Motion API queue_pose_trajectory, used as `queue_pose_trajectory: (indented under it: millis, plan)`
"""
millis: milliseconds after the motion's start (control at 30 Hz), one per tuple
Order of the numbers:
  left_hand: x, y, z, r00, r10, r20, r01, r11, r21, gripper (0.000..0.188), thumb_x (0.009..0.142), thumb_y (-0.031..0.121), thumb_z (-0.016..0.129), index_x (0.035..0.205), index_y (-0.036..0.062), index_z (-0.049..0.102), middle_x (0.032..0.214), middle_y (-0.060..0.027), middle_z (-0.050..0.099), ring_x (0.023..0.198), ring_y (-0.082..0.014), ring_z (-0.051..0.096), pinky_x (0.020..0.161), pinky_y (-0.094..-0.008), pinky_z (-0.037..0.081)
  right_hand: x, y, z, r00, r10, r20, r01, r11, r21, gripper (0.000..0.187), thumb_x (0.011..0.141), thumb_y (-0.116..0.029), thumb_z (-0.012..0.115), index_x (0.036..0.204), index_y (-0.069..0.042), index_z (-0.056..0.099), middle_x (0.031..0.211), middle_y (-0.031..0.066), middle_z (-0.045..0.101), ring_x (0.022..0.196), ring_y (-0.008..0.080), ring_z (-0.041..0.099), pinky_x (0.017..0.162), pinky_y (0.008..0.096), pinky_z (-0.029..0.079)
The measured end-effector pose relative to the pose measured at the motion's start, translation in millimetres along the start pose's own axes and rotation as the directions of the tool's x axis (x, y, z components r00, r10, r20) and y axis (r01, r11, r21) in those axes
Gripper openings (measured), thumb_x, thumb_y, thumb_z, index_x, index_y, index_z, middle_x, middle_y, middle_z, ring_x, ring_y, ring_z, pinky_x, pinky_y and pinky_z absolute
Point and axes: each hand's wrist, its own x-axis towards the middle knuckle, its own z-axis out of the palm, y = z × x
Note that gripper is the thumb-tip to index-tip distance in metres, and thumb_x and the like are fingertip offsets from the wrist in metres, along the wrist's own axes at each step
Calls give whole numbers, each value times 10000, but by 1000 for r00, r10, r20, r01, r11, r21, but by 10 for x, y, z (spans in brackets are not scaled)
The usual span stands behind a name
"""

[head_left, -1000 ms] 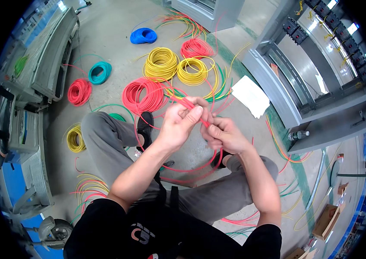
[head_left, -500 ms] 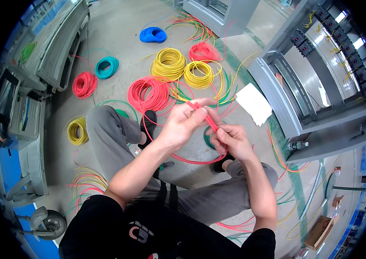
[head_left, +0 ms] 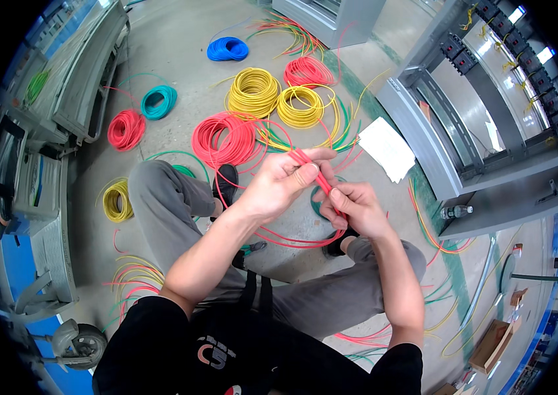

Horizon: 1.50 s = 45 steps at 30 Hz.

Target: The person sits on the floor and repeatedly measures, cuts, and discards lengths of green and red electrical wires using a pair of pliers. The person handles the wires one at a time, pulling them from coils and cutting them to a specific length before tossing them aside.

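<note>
I sit on the floor with my knees apart. My left hand (head_left: 285, 181) pinches the upper end of a bundle of red wires (head_left: 321, 181) between thumb and fingers. My right hand (head_left: 352, 207) grips the same bundle a little lower. The loose ends of the wires loop down between my legs (head_left: 292, 240). Both hands are held close together above my lap.
Wire coils lie on the concrete floor ahead: red (head_left: 224, 138), two yellow (head_left: 252, 92) (head_left: 300, 105), another red (head_left: 308, 70), blue (head_left: 227, 49), teal (head_left: 159, 102), small red (head_left: 125, 130), small yellow (head_left: 117, 199). A white sheet (head_left: 384, 148) lies beside a grey cabinet frame (head_left: 437, 151). A grey cart (head_left: 48, 131) stands left.
My hands and the red wire bundle have stayed together while my head shifted, so the view slid slightly. My right hand has slid a little along the bundle.
</note>
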Motion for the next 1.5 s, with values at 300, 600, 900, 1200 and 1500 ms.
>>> queue_pose_trajectory:
  millis: [300, 600, 900, 1200, 1500]
  plan:
    - [3, -83, -42, 999, -27, -17, 26, 999, -28, 431, 952, 237, 537, 1242, -79, 495, 1005, -105, 616, 942, -157, 565, 857, -304, 442, -9, 16, -13, 998, 56, -5, -56, 998, 38, 392, 957, -328, 508, 968, 55, 587, 599, 41, 474, 452, 72, 348, 415, 224, 279]
    - [14, -90, -94, 1000, -25, -11, 25, 1000, -11, 451, 943, 231, 539, 1259, -83, 467, 1015, -129, 595, 940, -196, 566, 774, -337, 467, 26, 13, 10, 998, 58, -20, -58, 998, -3, 399, 962, -333, 499, 968, 54, 596, 594, 48, 497, 452, 79, 386, 417, 224, 307]
    - [16, -154, -113, 999, -34, -22, 33, 998, -53, 482, 935, 224, 554, 1279, -93, 438, 1022, -126, 597, 937, -193, 570, 792, -334, 465, 37, 60, -24, 997, 75, -33, -74, 997, 8, 382, 968, -309, 490, 972, 57, 598, 583, 40, 480, 450, 71, 361, 413, 220, 288]
    - [16, -154, -152, 998, -60, 12, 61, 987, -150, 469, 925, 203, 568, 1278, -81, 449, 1010, -91, 591, 980, -189, 569, 895, -341, 457, 48, 3, 2, 984, 176, -41, -175, 984, 22, 301, 982, -262, 472, 976, 7, 608, 575, -3, 438, 456, 52, 331, 420, 216, 249]
    - [101, -192, -189, 996, -76, -37, 72, 994, -86, 442, 914, 233, 586, 1222, -72, 498, 987, -77, 591, 964, -187, 573, 840, -326, 471, 78, 130, -17, 983, 143, -116, -138, 989, 50, 317, 969, -307, 495, 940, -13, 609, 586, -39, 426, 453, 45, 323, 412, 215, 247]
